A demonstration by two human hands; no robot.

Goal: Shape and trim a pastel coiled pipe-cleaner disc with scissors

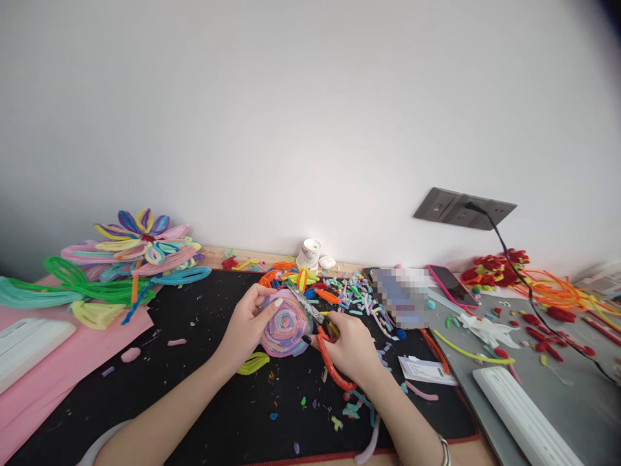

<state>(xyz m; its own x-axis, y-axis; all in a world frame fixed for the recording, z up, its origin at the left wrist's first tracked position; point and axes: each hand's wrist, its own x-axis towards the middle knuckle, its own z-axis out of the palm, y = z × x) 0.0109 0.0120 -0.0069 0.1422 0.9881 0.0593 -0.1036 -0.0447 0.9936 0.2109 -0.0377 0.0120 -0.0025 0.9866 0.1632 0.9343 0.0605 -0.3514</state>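
While your left hand pinches the disc by its left side between thumb and fingers, your right hand is wrapped around the handles of the cutter, whose metal end lies across the disc's far right side. Whether its blades are parted, you cannot tell from here. The disc sits at the middle of the mat, between your hands, with petals just beyond it. To work well, hold the disc firmly, clear your left fingertips from the blades' line, check which strand lies between them before squeezing, and spare the coil.

For room, favour the near left of the mat, where only sparse scraps lie. The far side is tighter: petals crowd in, and the cup stands beyond them against the wall. To the right, cuttings and a phone limit your elbow's swing; the mat's red edge marks the near limit.
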